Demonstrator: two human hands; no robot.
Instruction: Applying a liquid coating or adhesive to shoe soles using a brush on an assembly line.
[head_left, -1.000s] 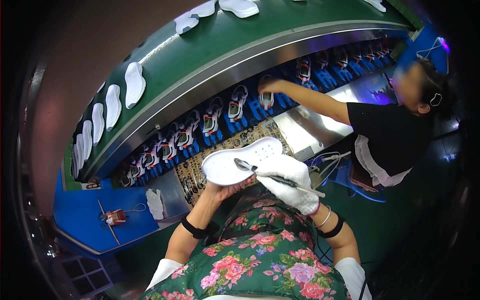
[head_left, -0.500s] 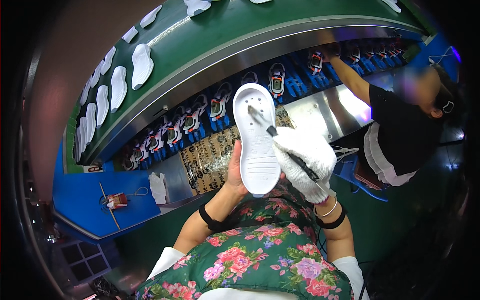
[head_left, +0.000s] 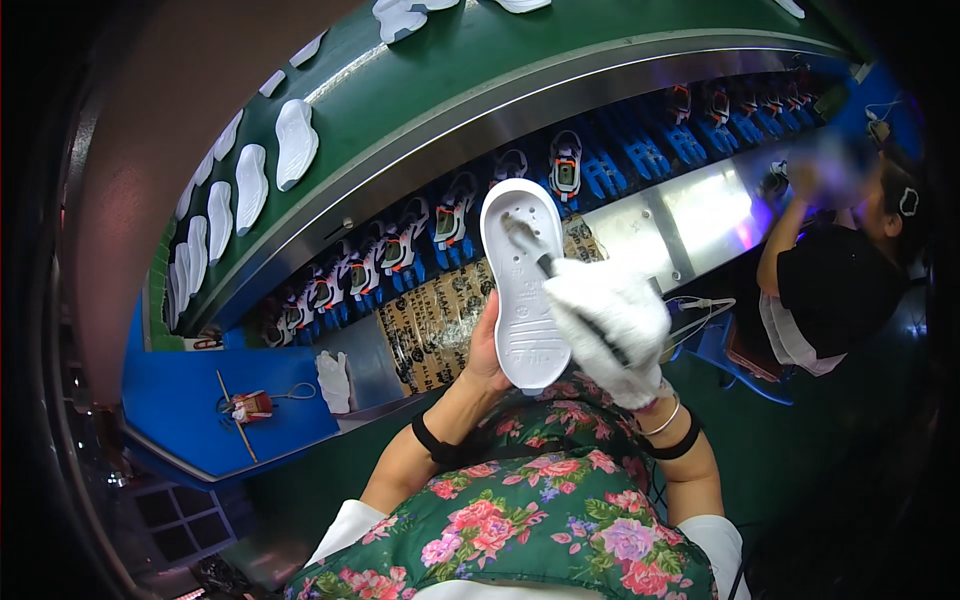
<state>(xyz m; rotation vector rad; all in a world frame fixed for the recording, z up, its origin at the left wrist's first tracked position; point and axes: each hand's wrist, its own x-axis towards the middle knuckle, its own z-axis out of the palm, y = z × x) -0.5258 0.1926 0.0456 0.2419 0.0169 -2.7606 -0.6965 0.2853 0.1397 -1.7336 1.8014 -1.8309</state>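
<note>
My bare left hand [head_left: 486, 350] is wrapped round the left edge of a white shoe sole [head_left: 530, 325], holding it upright with its hollow inner side toward me. The sole has small holes near the top and ridged lines lower down. In a white knitted glove, my right hand [head_left: 612, 325] grips a brush [head_left: 545, 264] with a dark handle. The brush's bristles touch the inside of the sole's upper part, among the holes. Part of the handle is hidden by the gloved fingers, and the left hand's fingertips are hidden behind the sole.
Many white soles [head_left: 297, 145] lie on a green conveyor [head_left: 430, 75]. Below it, shoe uppers [head_left: 565, 165] stand in a row on blue racks. A brown taped cardboard sheet [head_left: 430, 325] covers part of the metal ledge. A blue table [head_left: 180, 410] is at left; a co-worker [head_left: 840, 285] sits at right.
The brush tip has shifted slightly within the sole's upper part. The co-worker has drawn an arm back from the rack, with a shoe upper now near their hands.
</note>
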